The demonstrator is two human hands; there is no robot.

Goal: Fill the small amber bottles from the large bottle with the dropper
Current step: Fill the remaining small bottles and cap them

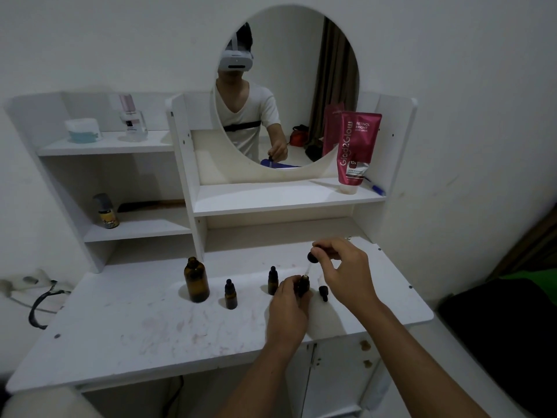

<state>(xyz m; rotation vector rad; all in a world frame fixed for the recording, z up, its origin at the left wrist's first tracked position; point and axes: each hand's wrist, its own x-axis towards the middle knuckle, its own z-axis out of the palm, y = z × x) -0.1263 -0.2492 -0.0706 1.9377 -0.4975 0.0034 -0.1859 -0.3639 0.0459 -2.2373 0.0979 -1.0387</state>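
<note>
Head view: near the table's [120, 327] back right corner, the left hand [287, 309] grips an uncapped small bottle [303, 285] steady while the right hand [340, 267] pinches the dropper [312, 257] bulb, tip aimed into its neck.

Dim, soft focus, wide-angle edge warp
</note>
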